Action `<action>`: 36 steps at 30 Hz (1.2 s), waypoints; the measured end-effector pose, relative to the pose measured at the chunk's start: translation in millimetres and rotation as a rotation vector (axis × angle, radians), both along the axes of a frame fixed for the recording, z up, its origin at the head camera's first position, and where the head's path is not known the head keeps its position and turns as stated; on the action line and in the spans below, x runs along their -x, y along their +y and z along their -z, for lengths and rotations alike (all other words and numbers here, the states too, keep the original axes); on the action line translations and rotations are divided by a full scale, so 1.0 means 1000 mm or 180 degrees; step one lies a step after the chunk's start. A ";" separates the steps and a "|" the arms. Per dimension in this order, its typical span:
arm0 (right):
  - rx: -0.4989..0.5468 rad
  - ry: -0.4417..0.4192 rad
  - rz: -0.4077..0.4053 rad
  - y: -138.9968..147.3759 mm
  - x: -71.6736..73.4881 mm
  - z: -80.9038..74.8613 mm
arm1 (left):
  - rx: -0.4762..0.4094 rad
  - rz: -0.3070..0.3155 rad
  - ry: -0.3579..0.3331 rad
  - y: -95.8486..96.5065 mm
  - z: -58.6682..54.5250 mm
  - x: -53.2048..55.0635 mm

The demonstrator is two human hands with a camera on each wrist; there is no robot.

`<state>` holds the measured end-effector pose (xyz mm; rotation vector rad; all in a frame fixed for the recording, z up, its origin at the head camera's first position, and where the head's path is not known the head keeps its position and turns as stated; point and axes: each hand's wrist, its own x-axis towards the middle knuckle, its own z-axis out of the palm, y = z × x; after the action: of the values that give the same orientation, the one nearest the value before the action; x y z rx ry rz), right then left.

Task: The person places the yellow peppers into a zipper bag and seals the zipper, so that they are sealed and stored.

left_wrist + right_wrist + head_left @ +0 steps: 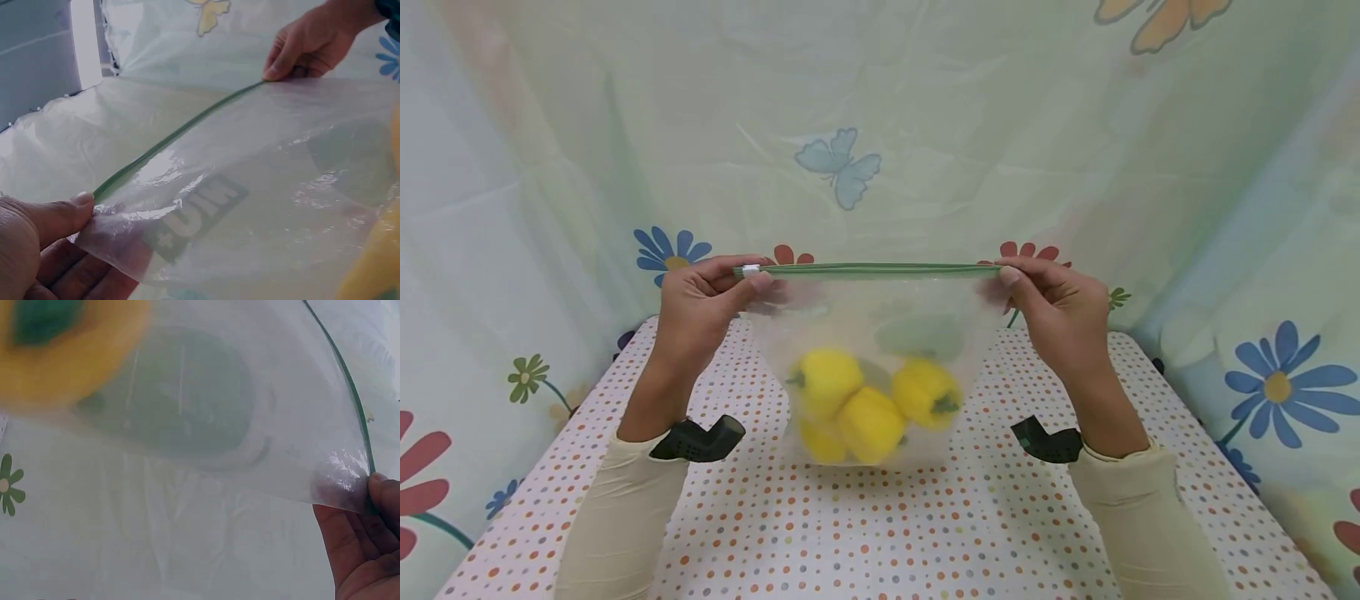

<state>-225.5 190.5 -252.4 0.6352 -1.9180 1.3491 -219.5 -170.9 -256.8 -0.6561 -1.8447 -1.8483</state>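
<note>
A clear slider zip bag point(850, 321) hangs upright over the table, holding several yellow bell peppers point(831, 379) with green stems in its lower part. Along its top a green zip strip point(880, 267) is stretched straight. My left hand point(696, 304) pinches the top left corner beside a white slider point(751, 270). At the opposite corner, thumb and fingers of my right hand point(1060, 308) pinch the strip's end. Through the plastic, a green printed patch point(181, 394) shows in the right wrist view. Whether the bag's bottom touches the table I cannot tell.
Under the bag lies a table with a dotted cloth point(865, 542). A pale curtain point(925, 167) printed with flowers and butterflies surrounds it at the back and sides. Black wrist devices point(700, 439) sit at both cuffs.
</note>
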 end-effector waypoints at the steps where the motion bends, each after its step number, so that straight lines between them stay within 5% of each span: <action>1: 0.0050 -0.0057 0.0008 0.001 0.003 0.001 | -0.0148 0.0054 -0.0069 0.001 0.002 0.004; 5: 0.0192 -0.0241 0.0026 0.004 0.014 0.004 | -0.0425 0.0181 -0.0261 0.004 0.013 0.013; 13: 0.0208 -0.0428 0.0104 0.007 0.023 0.006 | -0.0119 0.0186 -0.0563 0.013 0.022 0.018; 18: -0.0146 -0.0529 0.0157 0.007 0.023 0.000 | -0.0167 0.0041 -0.0485 0.017 0.023 0.017; 22: -0.0301 -0.0235 0.0198 -0.006 0.016 -0.012 | -0.0058 0.0016 -0.0297 0.021 0.019 0.013; 29: -0.0899 0.0683 -0.0370 -0.058 0.004 -0.044 | 0.0106 0.0062 -0.0026 0.028 0.014 0.009; 33: -0.1284 0.0587 -0.0844 -0.089 0.005 -0.057 | 0.0107 0.0083 0.0052 0.030 0.012 0.008; 36: -0.1495 0.0194 -0.1154 -0.109 0.009 -0.063 | 0.0103 0.0082 0.0099 0.032 0.011 0.005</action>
<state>-234.1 81.4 -189.7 1.2890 -2.1556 1.0624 -224.9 -138.4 -268.0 -0.7189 -1.8580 -1.8177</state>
